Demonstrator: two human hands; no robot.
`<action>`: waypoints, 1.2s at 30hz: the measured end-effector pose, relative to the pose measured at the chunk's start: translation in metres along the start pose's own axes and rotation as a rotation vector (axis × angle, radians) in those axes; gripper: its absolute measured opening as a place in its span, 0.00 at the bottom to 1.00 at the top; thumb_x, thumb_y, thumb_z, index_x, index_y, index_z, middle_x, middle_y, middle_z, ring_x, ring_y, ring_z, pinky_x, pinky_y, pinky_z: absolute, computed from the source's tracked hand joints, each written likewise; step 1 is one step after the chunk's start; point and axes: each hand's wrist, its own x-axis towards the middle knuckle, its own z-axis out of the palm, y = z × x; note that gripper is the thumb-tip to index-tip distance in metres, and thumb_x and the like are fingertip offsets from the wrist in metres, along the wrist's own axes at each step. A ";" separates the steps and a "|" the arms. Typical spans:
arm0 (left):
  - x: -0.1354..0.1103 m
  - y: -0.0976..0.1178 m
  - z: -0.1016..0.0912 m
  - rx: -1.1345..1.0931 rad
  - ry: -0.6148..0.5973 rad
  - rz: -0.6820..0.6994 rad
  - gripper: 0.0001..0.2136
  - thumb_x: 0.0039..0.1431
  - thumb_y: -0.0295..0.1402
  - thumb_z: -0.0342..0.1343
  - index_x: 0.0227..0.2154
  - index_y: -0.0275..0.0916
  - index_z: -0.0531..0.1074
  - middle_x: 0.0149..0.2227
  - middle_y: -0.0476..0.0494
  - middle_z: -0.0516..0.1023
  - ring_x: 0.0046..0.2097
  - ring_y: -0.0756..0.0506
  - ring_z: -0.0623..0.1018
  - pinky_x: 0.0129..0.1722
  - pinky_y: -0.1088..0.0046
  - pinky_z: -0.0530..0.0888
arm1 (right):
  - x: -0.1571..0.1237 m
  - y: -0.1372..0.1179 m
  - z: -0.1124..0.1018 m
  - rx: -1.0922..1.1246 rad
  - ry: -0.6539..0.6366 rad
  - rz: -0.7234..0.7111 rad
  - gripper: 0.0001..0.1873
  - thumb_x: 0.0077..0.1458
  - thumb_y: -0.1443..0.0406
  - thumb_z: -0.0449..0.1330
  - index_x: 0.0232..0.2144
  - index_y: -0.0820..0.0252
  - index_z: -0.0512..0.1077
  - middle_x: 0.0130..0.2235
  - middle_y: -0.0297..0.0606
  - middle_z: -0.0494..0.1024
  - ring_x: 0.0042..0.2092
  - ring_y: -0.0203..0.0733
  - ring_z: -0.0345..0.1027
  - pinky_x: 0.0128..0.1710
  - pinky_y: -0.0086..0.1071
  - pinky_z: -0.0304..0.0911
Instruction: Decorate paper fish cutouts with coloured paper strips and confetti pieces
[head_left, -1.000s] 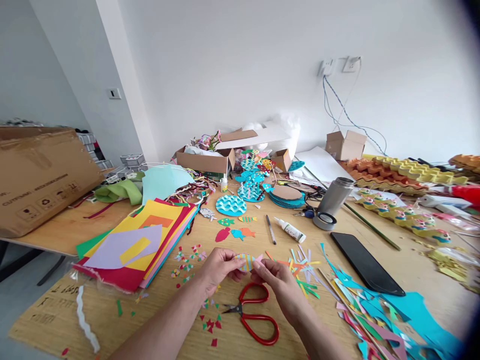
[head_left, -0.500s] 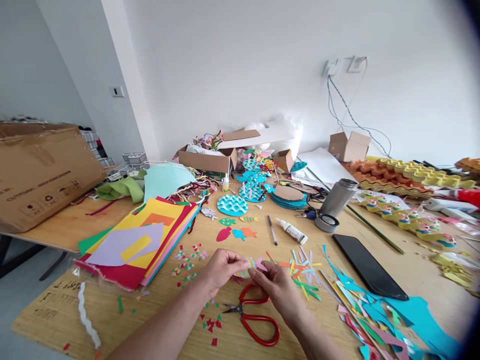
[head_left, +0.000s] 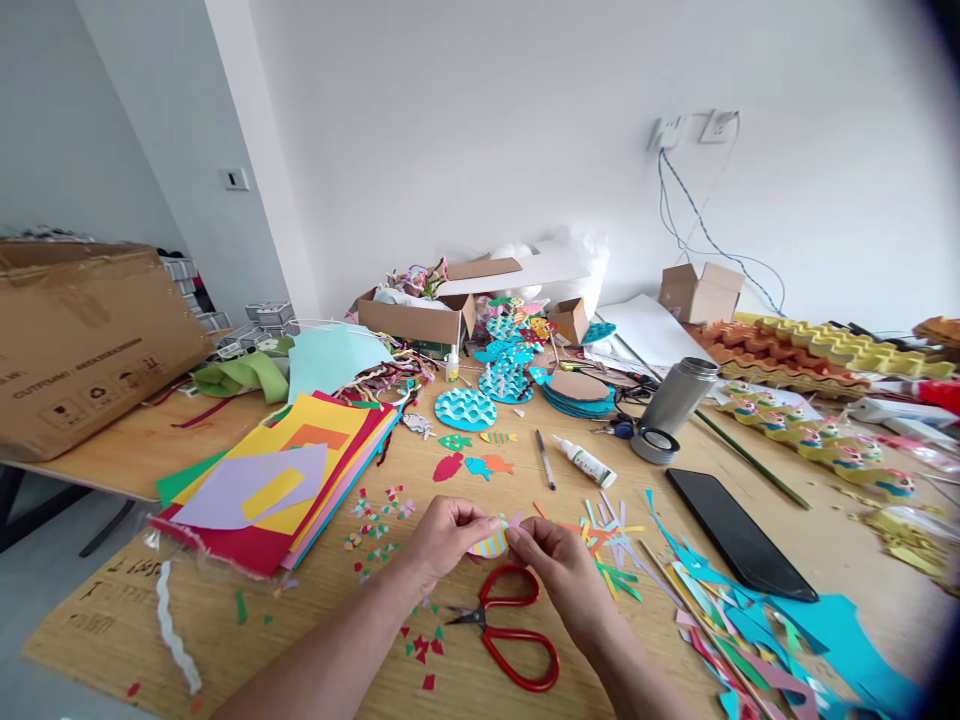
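Note:
Between my two hands is a small striped paper fish (head_left: 491, 543), with yellow and blue bands and a pink tail. My left hand (head_left: 450, 535) pinches its body between thumb and fingers. At the tail end my right hand (head_left: 551, 555) is closed on it, covering most of the pink. Red-handled scissors (head_left: 506, 630) lie on the table just below the hands, blades pointing left. Beyond the hands lie several finished-looking paper fish, among them an orange fish (head_left: 497, 465) and a dark pink fish (head_left: 448, 466). Small paper bits (head_left: 375, 520) are scattered left of my hands.
A stack of coloured paper (head_left: 300, 480) lies at the left. A white glue bottle (head_left: 585, 460), a pen (head_left: 545, 460), a phone (head_left: 739, 533) and a steel flask (head_left: 679, 400) stand or lie to the right. Paper scraps (head_left: 847, 640) cover the near right.
My right hand has shifted slightly right along the fish and now covers more of its pink tail. More of the striped body shows. The scissors have not moved.

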 end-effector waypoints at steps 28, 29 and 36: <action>-0.001 0.002 0.002 0.077 0.017 0.091 0.17 0.41 0.45 0.64 0.22 0.32 0.78 0.21 0.46 0.74 0.25 0.50 0.68 0.27 0.75 0.64 | -0.004 -0.001 0.003 0.033 -0.055 0.031 0.25 0.41 0.45 0.64 0.18 0.61 0.66 0.19 0.29 0.63 0.22 0.30 0.49 0.20 0.27 0.43; -0.001 0.002 0.002 0.071 0.016 0.084 0.17 0.41 0.45 0.64 0.22 0.32 0.78 0.21 0.46 0.74 0.25 0.50 0.69 0.27 0.75 0.64 | -0.005 -0.002 0.003 0.034 -0.052 0.028 0.25 0.41 0.45 0.63 0.18 0.61 0.67 0.19 0.30 0.64 0.22 0.31 0.49 0.20 0.27 0.43; -0.001 0.003 0.002 0.076 0.067 0.087 0.17 0.40 0.46 0.64 0.20 0.33 0.77 0.19 0.48 0.73 0.23 0.52 0.66 0.24 0.76 0.62 | -0.005 -0.007 0.002 0.048 -0.030 0.026 0.24 0.43 0.46 0.62 0.19 0.61 0.70 0.20 0.32 0.68 0.24 0.33 0.56 0.24 0.28 0.50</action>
